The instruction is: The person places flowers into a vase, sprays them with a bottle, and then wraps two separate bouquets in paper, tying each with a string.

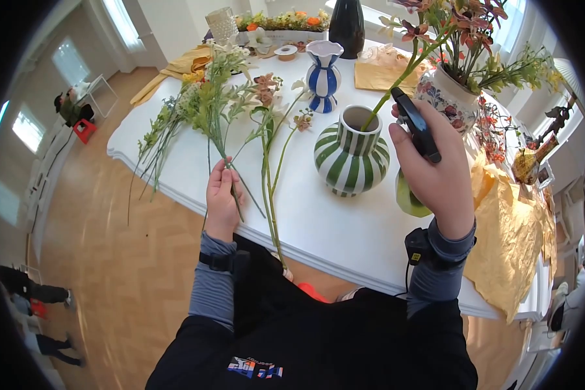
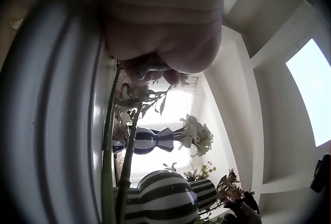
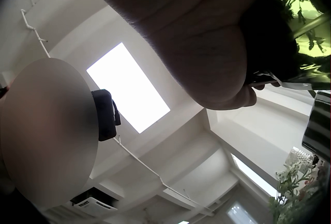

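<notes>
White counter (image 1: 299,224) is standing on wood floor (image 1: 123,279); left grip (image 1: 225,198) is pinching green stems (image 1: 227,162) at its near edge, right grip (image 1: 441,170) is clasping a black tool (image 1: 418,127) right of green-striped vase (image 1: 351,159). Right-wrist view is showing a white ceiling unit (image 3: 94,204), outside head view.

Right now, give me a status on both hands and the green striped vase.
Left hand pinching leafy stems. Right hand gripping black tool. Green striped vase upright, one stem slanting from its mouth. Long stems lying between left hand and vase.
</notes>
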